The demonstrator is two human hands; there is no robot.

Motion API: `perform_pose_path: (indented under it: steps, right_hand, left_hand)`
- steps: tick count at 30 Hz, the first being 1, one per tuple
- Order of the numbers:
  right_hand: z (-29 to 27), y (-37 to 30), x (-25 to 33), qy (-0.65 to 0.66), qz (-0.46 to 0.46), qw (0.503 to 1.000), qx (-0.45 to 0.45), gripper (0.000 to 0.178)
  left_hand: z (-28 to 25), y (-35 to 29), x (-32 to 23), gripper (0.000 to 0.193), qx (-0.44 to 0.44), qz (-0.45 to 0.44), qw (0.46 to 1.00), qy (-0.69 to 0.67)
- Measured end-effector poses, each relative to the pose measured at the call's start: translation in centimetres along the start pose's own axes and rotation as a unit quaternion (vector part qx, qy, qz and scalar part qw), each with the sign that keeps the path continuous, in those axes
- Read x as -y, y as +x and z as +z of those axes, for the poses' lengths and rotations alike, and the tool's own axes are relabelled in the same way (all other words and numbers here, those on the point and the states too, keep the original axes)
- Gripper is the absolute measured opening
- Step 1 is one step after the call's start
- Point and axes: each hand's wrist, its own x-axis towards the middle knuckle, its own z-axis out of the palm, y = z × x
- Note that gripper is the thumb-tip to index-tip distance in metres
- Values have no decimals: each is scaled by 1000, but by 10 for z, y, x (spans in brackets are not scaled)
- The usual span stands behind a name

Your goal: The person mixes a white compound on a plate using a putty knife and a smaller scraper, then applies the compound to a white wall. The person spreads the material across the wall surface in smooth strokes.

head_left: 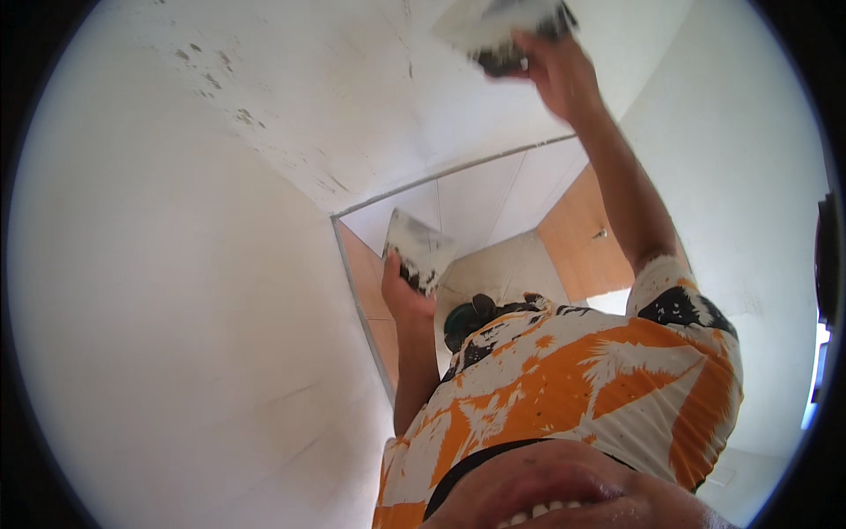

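Observation:
My left hand (407, 298) grips a putty knife (419, 249), its wide, pale blade smeared with white and its lower part spotted dark. The thumb lies along its near side, and the blade stands apart from the wall. Farther up and to the right, my right hand (560, 78) holds a second putty knife (493, 28), blurred by motion. Its pale blade is close to the white plastered surface (352, 79); whether it touches, I cannot tell. The top edge of the picture cuts off part of this tool.
A smooth pale wall (176, 309) fills the left side. Dark scuffs (211, 79) mark the surface at upper left. Beyond a grey-edged opening (458, 167) are white panels and a wooden door (577, 234) with a handle. Another pale wall (749, 176) is on the right.

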Motion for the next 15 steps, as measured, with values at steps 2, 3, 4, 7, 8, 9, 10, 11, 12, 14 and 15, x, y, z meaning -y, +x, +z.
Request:
perform_pose_path:
  steps: [2, 3, 4, 7, 8, 9, 10, 11, 12, 14, 15]
  right_hand:
    - [13, -55, -13, -139, -81, 980, 114, 37]
    - [25, -76, -15, -252, -144, 934, 208, 38]
    - [38, -97, -12, -335, -219, 871, 285, 41]
    - [53, -127, -11, -553, -302, 702, 332, 65]
    - [51, -128, -11, -578, -300, 685, 325, 69]
    - [45, -125, -12, -602, -280, 677, 317, 67]
    - [39, -122, -13, -620, -263, 673, 307, 65]
    - [32, -120, -15, -633, -245, 672, 297, 63]
    - [19, -118, -24, -639, -236, 675, 284, 57]
    - [-9, -112, -45, -662, -208, 674, 253, 46]
    - [-9, -110, -55, -511, -19, 836, 197, 39]
  left_hand:
    - [31, 24, -7, 35, 8, -41, 999, 12]
    - [37, 33, -18, 34, 154, -96, 982, -49]
    - [41, 42, -31, 33, 300, -157, 935, -107]
    - [87, 7, -43, 35, 204, -88, 975, 12]
    - [92, 2, -48, 35, 173, -119, 978, -3]
    - [95, -3, -49, 35, 155, -103, 982, 20]
    - [94, -9, -49, 34, 131, -89, 987, 19]
    - [94, -17, -51, 33, 108, -71, 991, 19]
    - [83, -15, -58, 35, 225, -63, 972, -27]
    - [69, 0, -66, 38, 455, -72, 880, -121]
    - [82, -12, -63, 40, 394, -28, 914, -90]
